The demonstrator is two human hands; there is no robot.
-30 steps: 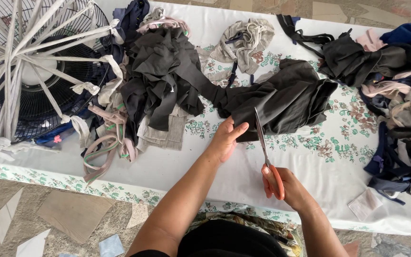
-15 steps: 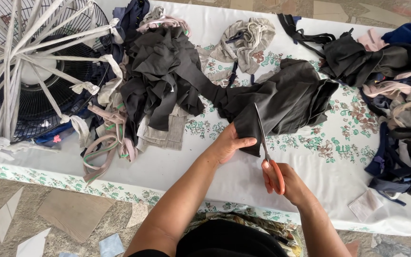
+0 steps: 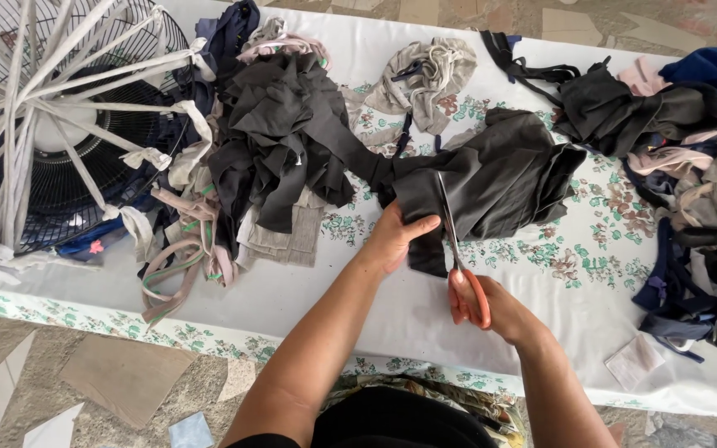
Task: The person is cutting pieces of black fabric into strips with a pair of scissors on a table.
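Fabric ahead of the blades

Dark grey fabric lies mid-counter, beyond our right hand, whose grip is clamped on orange scissors pointing away; our left hand pinches its near edge.

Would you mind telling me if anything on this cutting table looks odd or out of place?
The fan at the table's left end stands out: pale cloth strips are tied across its wire guard like spokes. Otherwise only loose fabric scraps.

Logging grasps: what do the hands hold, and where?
Right hand holds orange scissors by the handles; left hand pinches the dark cloth at its near edge.
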